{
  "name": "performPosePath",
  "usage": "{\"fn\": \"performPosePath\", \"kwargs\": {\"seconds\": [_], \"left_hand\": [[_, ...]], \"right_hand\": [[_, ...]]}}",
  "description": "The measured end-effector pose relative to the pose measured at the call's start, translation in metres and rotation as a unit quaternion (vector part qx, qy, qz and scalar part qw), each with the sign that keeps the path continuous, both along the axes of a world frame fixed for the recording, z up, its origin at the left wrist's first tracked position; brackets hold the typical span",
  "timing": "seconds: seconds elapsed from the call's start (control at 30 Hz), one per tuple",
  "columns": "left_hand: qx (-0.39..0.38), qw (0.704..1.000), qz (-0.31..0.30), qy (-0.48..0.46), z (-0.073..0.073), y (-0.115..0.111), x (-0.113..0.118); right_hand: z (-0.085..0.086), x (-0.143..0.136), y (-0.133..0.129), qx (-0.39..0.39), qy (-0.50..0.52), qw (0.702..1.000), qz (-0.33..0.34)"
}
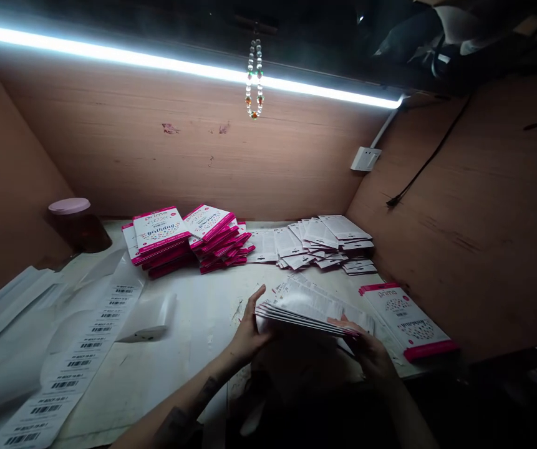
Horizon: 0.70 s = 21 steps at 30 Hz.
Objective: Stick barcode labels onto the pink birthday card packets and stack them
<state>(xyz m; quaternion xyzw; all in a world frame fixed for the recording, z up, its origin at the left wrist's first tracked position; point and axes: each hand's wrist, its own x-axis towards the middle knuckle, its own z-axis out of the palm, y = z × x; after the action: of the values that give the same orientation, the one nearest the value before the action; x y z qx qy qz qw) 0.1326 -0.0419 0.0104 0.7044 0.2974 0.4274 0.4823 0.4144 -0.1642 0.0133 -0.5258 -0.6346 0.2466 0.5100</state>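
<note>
Between my two hands is a small stack of flat card packets (312, 315), white printed backs up, their edges slightly stepped. My left hand (251, 333) grips the stack's left end, thumb raised along its side. On the other end, my right hand (368, 352) is closed round the near corner, its fingers partly in shadow. Just behind the stack, more white packets lie on the table and are partly covered by it. To the right rests a pile of pink-and-white "prima birthday" packets (403, 318), front side up.
Pink-edged packets (160, 231) stand piled at the back left, beside white-backed packets (333, 234). A strip of barcode labels (78, 362) runs down the left. A lidded jar (78, 227) is in the left corner. A bead string (254, 81) hangs before the light tube (156, 65).
</note>
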Motion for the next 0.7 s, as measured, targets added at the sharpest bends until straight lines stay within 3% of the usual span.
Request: {"fn": "performPosePath", "kwargs": {"seconds": [0.13,0.2,0.3,0.47,0.7], "left_hand": [[-0.002,1.000,-0.020,-0.021,0.022,-0.007,0.001],[0.006,1.000,-0.029,-0.006,0.026,-0.013,-0.002],[0.010,0.999,-0.042,0.022,0.020,-0.020,-0.005],[-0.010,0.999,-0.026,0.030,0.004,-0.023,-0.003],[-0.038,0.998,-0.017,0.038,0.002,-0.021,-0.003]], "right_hand": [[-0.027,-0.012,-0.008,-0.014,0.085,0.995,-0.057],[-0.035,-0.022,-0.012,-0.016,0.102,0.993,-0.056],[-0.040,-0.036,-0.014,0.006,0.080,0.996,-0.023],[-0.044,-0.049,-0.011,0.065,0.054,0.995,-0.043],[-0.044,-0.053,-0.015,0.065,0.059,0.995,-0.038]]}}
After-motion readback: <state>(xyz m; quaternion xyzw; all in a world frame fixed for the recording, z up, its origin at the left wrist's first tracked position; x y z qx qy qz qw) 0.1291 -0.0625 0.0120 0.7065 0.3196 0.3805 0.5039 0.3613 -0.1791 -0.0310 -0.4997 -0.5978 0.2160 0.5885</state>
